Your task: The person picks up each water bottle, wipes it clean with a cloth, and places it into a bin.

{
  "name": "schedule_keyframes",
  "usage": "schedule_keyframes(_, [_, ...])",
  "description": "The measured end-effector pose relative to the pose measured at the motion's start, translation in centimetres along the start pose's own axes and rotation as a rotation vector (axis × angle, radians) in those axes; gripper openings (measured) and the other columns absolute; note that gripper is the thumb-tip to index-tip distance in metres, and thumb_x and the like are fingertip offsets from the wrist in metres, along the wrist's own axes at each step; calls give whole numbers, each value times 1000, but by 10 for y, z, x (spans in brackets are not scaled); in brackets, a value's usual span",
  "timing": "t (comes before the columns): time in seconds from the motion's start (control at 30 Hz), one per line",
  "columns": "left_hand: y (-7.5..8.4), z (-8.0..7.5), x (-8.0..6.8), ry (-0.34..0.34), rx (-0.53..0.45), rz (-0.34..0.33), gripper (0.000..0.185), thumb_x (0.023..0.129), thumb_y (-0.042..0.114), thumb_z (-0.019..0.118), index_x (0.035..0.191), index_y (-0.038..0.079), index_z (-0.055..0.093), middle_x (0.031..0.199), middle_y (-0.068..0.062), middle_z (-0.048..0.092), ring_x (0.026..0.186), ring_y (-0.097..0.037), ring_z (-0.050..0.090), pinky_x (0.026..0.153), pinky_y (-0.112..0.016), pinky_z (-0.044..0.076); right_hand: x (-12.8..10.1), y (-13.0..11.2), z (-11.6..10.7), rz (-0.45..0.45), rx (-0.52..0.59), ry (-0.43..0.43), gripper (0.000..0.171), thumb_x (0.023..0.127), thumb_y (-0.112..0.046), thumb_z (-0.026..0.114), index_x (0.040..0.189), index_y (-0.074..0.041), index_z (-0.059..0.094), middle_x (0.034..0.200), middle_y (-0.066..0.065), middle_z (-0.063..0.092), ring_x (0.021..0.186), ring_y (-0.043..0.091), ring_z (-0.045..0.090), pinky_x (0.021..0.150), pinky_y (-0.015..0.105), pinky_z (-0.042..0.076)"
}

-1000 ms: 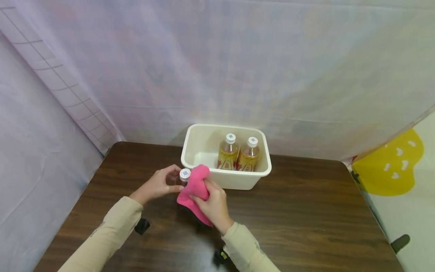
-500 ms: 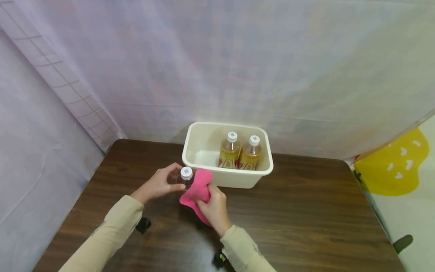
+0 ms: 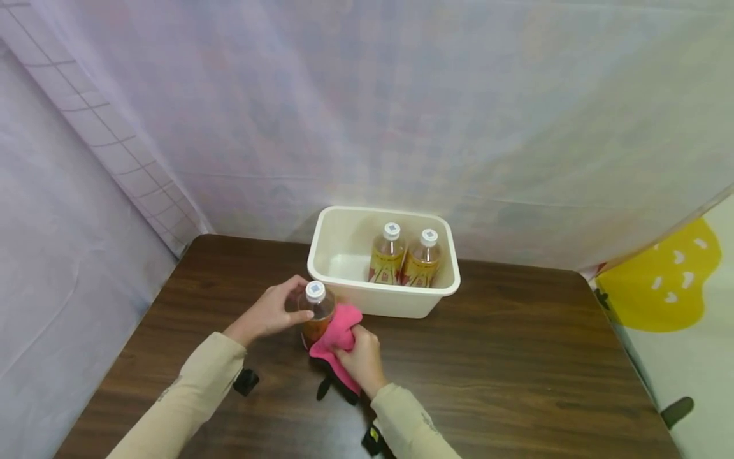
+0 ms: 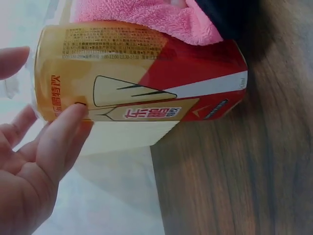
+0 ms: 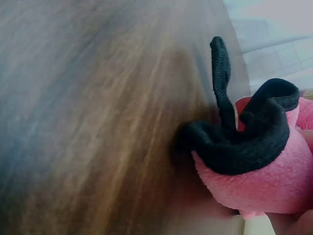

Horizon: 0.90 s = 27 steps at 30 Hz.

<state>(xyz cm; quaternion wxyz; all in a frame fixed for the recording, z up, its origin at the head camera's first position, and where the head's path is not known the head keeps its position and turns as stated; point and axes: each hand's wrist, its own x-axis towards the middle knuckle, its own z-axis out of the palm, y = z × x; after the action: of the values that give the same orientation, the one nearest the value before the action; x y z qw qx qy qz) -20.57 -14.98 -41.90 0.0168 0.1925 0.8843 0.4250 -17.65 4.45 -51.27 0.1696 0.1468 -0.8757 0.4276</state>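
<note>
Left hand: the left hand (image 3: 269,312) curls its fingers (image 4: 63,142) round the upper part of the bottle (image 3: 316,315), just under the white cap.
Bottle: upright on the table (image 3: 516,357), its base below the grip, just in front of the tub (image 3: 441,290).
Right hand: the right hand (image 3: 358,360) pinches the pink cloth (image 3: 338,331) and presses it against the bottle's side, opposite the left hand's grip.
Cloth edge: a black trim (image 5: 244,137) hangs below the right hand, touching the table.
Tub: two more bottles (image 3: 404,258) stand side by side inside, beyond both hands.
</note>
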Motion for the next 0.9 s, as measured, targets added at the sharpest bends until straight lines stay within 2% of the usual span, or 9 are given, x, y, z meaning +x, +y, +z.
schedule_keyframes(0.13, [8, 6, -1, 51, 39, -58, 42, 72, 29, 75, 101, 9, 53, 97, -6, 64, 89, -21, 60, 75, -38, 48, 0, 1, 0, 26, 9, -20, 26, 59, -6, 80, 76, -4, 61, 72, 9, 66, 65, 22, 63, 59, 32, 51])
schedule_keyframes(0.27, [13, 14, -2, 130, 100, -114, 47, 68, 45, 75, 95, 14, 52, 87, 2, 62, 77, -14, 56, 63, -31, 45, 0, 2, -2, 31, 20, -20, 25, 60, -7, 81, 75, -4, 61, 71, 8, 66, 64, 20, 62, 59, 29, 51])
schedule_keyframes(0.4, [14, 17, -2, 157, 120, -101, 45, 71, 41, 74, 98, 13, 51, 88, -2, 62, 78, -17, 57, 64, -33, 46, -1, 2, -7, 21, 41, -9, 24, 61, -10, 81, 74, -6, 61, 70, 5, 65, 62, 15, 59, 57, 27, 50])
schedule_keyframes(0.53, [15, 15, -3, 110, 83, -88, 49, 73, 33, 74, 103, 8, 44, 97, -12, 64, 82, -21, 60, 67, -34, 48, -3, 1, -14, 2, 65, 5, 24, 61, -10, 81, 74, -8, 61, 68, 2, 64, 59, 11, 56, 56, 24, 48])
schedule_keyframes(0.63, [16, 12, -4, 75, 50, -77, 47, 73, 29, 75, 99, 6, 42, 93, -14, 63, 74, -18, 56, 62, -30, 46, -4, -1, -19, -11, 77, 15, 24, 61, -10, 81, 73, -8, 60, 67, 2, 63, 58, 9, 53, 55, 23, 47])
schedule_keyframes(0.73, [17, 9, -4, 83, 54, -45, 43, 72, 27, 76, 96, 5, 49, 88, -8, 61, 71, -15, 51, 61, -27, 44, -4, -6, -25, -20, 91, 26, 25, 61, -9, 82, 73, -7, 60, 66, 2, 62, 58, 8, 50, 54, 22, 46])
schedule_keyframes(0.9, [13, 5, -4, 139, 106, 13, 40, 66, 24, 80, 95, 5, 62, 88, -5, 56, 79, -18, 51, 70, -33, 46, 1, -16, -36, -38, 118, 47, 25, 61, -9, 81, 74, -6, 60, 66, 2, 61, 58, 7, 49, 54, 21, 45])
